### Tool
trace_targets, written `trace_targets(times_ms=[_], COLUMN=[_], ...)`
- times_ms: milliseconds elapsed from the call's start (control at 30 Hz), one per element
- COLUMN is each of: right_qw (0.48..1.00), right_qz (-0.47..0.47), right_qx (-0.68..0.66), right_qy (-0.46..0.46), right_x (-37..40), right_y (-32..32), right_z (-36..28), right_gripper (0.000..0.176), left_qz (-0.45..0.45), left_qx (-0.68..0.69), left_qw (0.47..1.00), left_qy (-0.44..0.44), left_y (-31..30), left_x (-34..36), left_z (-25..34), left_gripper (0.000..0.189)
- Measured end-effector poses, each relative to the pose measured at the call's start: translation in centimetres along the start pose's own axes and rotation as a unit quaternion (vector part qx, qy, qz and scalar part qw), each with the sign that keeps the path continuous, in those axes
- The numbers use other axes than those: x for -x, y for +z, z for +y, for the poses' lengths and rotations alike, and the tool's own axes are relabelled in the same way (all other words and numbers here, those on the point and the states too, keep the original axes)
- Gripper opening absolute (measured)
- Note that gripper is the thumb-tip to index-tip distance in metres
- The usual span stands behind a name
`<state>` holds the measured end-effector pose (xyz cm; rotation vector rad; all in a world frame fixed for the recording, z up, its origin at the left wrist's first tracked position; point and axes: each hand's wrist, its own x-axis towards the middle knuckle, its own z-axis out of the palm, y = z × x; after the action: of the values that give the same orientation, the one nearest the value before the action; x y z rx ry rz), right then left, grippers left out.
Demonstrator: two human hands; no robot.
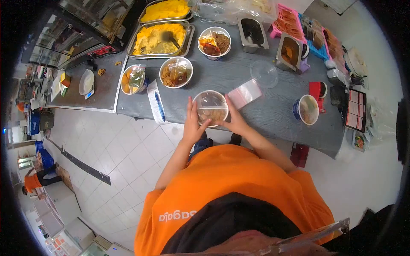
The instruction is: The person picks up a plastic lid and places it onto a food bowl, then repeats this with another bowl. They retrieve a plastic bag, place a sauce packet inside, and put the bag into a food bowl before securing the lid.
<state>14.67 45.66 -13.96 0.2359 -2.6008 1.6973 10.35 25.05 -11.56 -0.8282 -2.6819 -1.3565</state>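
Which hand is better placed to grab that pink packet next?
Probably the right hand: the packet lies just beyond it. The left hand would have to reach across the bowl. Both hands are on the bowl, though, so the left would likely steady it.

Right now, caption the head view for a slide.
Left hand and right hand cup a white-rimmed bowl at a grey food counter.

**Only a partial shirt word is legible**

White lettering on the orange shirt, partly hidden, appears to include "aga"; the full word is unclear. Print on the paper slip by the tabletop's near edge is too small to read.
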Motion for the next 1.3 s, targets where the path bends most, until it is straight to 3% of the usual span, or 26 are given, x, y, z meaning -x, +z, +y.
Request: trace_targets(times_ms=[33, 100, 133, 167, 200, 267, 333, 367, 433, 567, 667, 733, 767, 800, 833, 867, 900, 967, 1033, 1100, 1133, 1167, 1200, 1233, 1267, 1300], right_qw=[1.0, 0.979, 0.979, 0.974, 0.964, 0.948, 0.93, 0.893, 0.826, 0.818, 0.853, 0.829, 0.827, 0.803, 0.773, 0.77, 0.766, 0.749, 0.747, 0.749, 0.783, 0.779, 0.783, 0.702, 0.605, 0.612], right_qz=[0.0, 0.069, 0.071, 0.046, 0.021, 0.025, 0.031, 0.059, 0.1, 0.156, 0.223, 0.304, 0.319, 0.399, 0.474, 0.483, 0.519, 0.583, 0.59, 0.59, 0.57, 0.521, 0.517, 0.586, 0.642, 0.639], right_qx=[-0.002, -0.187, -0.185, -0.2, -0.214, -0.271, -0.325, -0.409, -0.523, -0.522, -0.434, -0.438, -0.435, -0.415, -0.394, -0.392, -0.345, -0.248, -0.232, -0.219, -0.001, 0.216, 0.212, 0.319, 0.418, 0.414], right_qy=[0.002, 0.05, 0.047, 0.1, 0.154, 0.166, 0.17, 0.179, 0.186, 0.181, 0.185, 0.166, 0.16, 0.154, 0.147, 0.142, 0.158, 0.196, 0.201, 0.208, 0.249, 0.275, 0.273, 0.249, 0.218, 0.212], right_x=[0.4, 0.3, 0.3, 0.3, 0.4, 0.7, 1.0, 1.6, 2.8, 5.0, 8.1, 10.7, 11.9, 13.0, 13.9, 14.7, 15.4, 15.8, 16.3, 17.5, 18.6, 18.9, 18.4, 17.6, 16.3, 14.8], right_y=[0.8, 1.5, 1.4, 0.9, 0.6, 0.7, 0.6, 0.5, 0.1, -5.4, -9.7, -13.6, -15.4, -17.1, -18.7, -20.2, -21.7, -23.4, -24.6, -25.4, -25.6, -25.6, -25.2, -24.5, -23.9, -23.2], right_z=[0.8, 1.6, 2.1, 1.7, 1.4, 1.1, 0.6, -0.1, 0.3, -5.5, -5.4, -4.1, -4.0, -4.2, -4.1, -3.5, -2.8, -2.1, 0.0, 3.4, 5.7, 7.0, 6.4, 4.3, 2.4, 1.1], right_gripper=[0.102, 0.086, 0.086, 0.074, 0.063, 0.055, 0.048, 0.046, 0.043, 0.046, 0.048, 0.05, 0.05, 0.049, 0.049, 0.049, 0.05, 0.051, 0.051, 0.051, 0.049, 0.047, 0.047, 0.04, 0.034, 0.034], left_qz=[-0.003, 0.032, 0.033, 0.012, -0.013, -0.023, 0.033, 0.06, 0.045, -0.014, -0.104, -0.175, -0.216, -0.229, -0.267, -0.299, -0.253, -0.252, -0.243, -0.148, -0.103, -0.057, 0.035, 0.128, 0.137, 0.216], left_qx=[-0.001, 0.02, 0.019, 0.172, 0.32, 0.304, 0.356, 0.38, 0.381, 0.449, 0.479, 0.579, 0.581, 0.581, 0.5, 0.414, 0.405, 0.352, 0.298, 0.24, 0.239, 0.237, 0.261, 0.282, 0.279, 0.276], left_qw=[1.0, 0.999, 0.999, 0.981, 0.93, 0.934, 0.896, 0.874, 0.881, 0.859, 0.847, 0.782, 0.774, 0.771, 0.816, 0.855, 0.874, 0.9, 0.922, 0.957, 0.962, 0.965, 0.953, 0.929, 0.928, 0.908], left_qy=[-0.002, 0.001, 0.005, -0.088, -0.179, -0.187, -0.262, -0.297, -0.276, -0.245, -0.205, -0.153, -0.129, -0.123, -0.109, -0.094, -0.088, -0.057, -0.033, -0.068, -0.082, -0.096, -0.151, -0.203, -0.205, -0.231], left_y=[0.1, 0.6, 0.9, 1.2, 1.5, 1.9, 2.4, 2.4, 2.0, 3.1, 4.9, 6.8, 8.0, 9.1, 10.0, 10.9, 11.7, 12.9, 12.5, 10.8, 10.1, 9.5, 9.2, 8.6, 7.3, 5.8], left_x=[0.2, 0.2, 0.2, 0.6, 1.1, 1.8, 2.3, 1.9, 1.2, -1.7, -4.6, -6.7, -7.9, -8.7, -9.4, -9.9, -9.8, -9.9, -9.8, -9.6, -9.4, -9.2, -9.0, -9.0, -9.2, -9.4], left_z=[0.1, -0.1, -0.2, -0.3, -0.3, -0.6, -0.6, -0.2, 0.5, 4.5, 8.8, 11.5, 12.0, 12.2, 12.2, 12.4, 12.9, 11.7, 11.2, 11.2, 9.8, 7.8, 5.7, 3.8, 2.4, 1.0], left_gripper=[0.076, 0.079, 0.079, 0.079, 0.079, 0.068, 0.058, 0.055, 0.052, 0.047, 0.049, 0.048, 0.048, 0.048, 0.046, 0.044, 0.031, 0.026, 0.021, 0.017, 0.018, 0.018, 0.019, 0.02, 0.02, 0.028])
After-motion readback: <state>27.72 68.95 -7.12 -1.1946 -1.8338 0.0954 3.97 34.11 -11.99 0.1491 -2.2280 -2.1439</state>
